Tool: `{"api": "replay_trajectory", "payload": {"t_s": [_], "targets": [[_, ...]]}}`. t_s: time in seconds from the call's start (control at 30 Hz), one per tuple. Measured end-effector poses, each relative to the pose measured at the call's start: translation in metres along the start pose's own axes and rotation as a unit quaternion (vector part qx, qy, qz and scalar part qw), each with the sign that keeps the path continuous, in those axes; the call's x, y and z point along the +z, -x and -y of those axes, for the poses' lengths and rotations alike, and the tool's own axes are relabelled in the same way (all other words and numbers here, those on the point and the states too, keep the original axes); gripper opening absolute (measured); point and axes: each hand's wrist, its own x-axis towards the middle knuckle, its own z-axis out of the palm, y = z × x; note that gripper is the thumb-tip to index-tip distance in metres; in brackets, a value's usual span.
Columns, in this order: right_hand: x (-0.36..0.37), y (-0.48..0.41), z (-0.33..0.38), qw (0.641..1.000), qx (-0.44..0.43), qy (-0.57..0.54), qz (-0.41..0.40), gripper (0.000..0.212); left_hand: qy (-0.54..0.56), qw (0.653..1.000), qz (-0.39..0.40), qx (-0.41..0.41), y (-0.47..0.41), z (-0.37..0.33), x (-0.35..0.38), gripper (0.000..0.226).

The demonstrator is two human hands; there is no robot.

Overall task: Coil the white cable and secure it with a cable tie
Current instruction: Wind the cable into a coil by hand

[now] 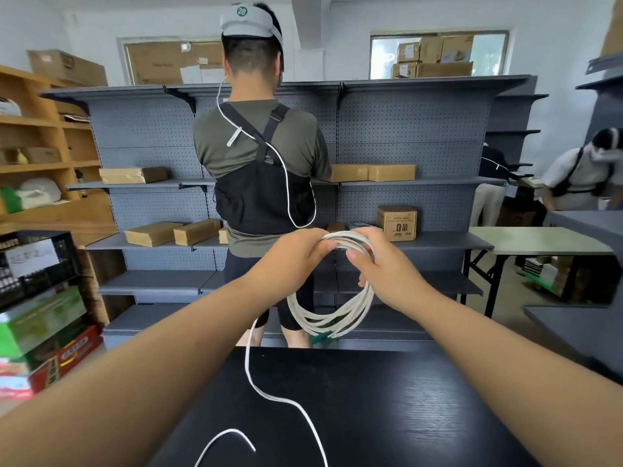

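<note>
Bench (404, 416) up close, a loose tail of cable (328, 323) snaking across it and up into hanging loops. Both hands are raised past the far edge: left hand (296, 256) pinches the loop tops, right hand (384, 269) curls round them alongside. Green plug (320, 338) dangles below.

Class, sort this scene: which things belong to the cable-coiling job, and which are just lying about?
Job:
white cable, partly coiled, tail on black table
left hand and right hand, both gripping the coil

Lying about:
cardboard boxes on grey shelves
green carton
No cable tie visible.
</note>
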Motion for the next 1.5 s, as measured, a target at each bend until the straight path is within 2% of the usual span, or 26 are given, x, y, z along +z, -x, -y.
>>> {"api": "replay_trajectory", "payload": {"t_s": [0.07, 0.17, 0.33, 0.43, 0.53, 0.6, 0.73, 0.9, 1.0, 1.13, 1.3, 1.4, 1.5], "targets": [[0.002, -0.003, 0.003, 0.999, 0.025, -0.010, 0.041, 0.016, -0.014, 0.999, 0.021, 0.026, -0.001, 0.006, -0.006, 0.035], [0.009, -0.007, 0.008, 0.997, 0.044, -0.003, 0.060, 0.015, -0.003, 0.999, 0.030, 0.030, 0.000, 0.018, -0.010, 0.032], [0.021, -0.016, 0.014, 0.998, 0.041, 0.037, 0.004, 0.019, 0.173, 0.983, 0.021, -0.060, 0.008, 0.039, -0.006, 0.015], [0.024, -0.022, 0.014, 0.997, 0.057, 0.005, -0.050, 0.020, 0.240, 0.966, 0.017, -0.096, 0.014, 0.055, -0.002, 0.018], [0.027, -0.027, 0.012, 0.991, 0.072, -0.032, -0.107, 0.020, 0.353, 0.927, 0.009, -0.127, 0.018, 0.065, 0.002, 0.022], [0.032, -0.029, 0.011, 0.987, 0.081, -0.056, -0.127, 0.022, 0.378, 0.915, 0.006, -0.139, 0.018, 0.068, 0.003, 0.025], [0.040, -0.032, 0.008, 0.985, 0.095, -0.066, -0.128, 0.019, 0.338, 0.932, -0.008, -0.129, 0.012, 0.072, 0.002, 0.018], [0.040, -0.034, 0.007, 0.989, 0.100, -0.048, -0.097, 0.016, 0.201, 0.974, -0.019, -0.103, 0.002, 0.071, -0.013, 0.014], [0.038, -0.036, 0.012, 0.993, 0.079, 0.003, -0.085, 0.013, 0.177, 0.980, 0.000, -0.091, -0.003, 0.069, -0.019, 0.013], [0.033, -0.038, 0.015, 0.994, 0.054, 0.062, -0.071, 0.024, 0.126, 0.990, 0.013, -0.068, -0.010, 0.066, -0.024, 0.013], [0.033, -0.037, 0.009, 0.990, 0.054, 0.106, -0.077, 0.024, 0.142, 0.988, 0.013, -0.055, -0.016, 0.063, -0.022, 0.015], [0.032, -0.035, 0.006, 0.990, 0.057, 0.088, -0.096, 0.022, 0.271, 0.958, 0.028, -0.087, -0.014, 0.065, -0.014, 0.022], [0.026, -0.033, 0.003, 0.991, 0.061, 0.060, -0.107, 0.021, 0.452, 0.875, 0.048, -0.168, -0.006, 0.064, -0.007, 0.041]]}}
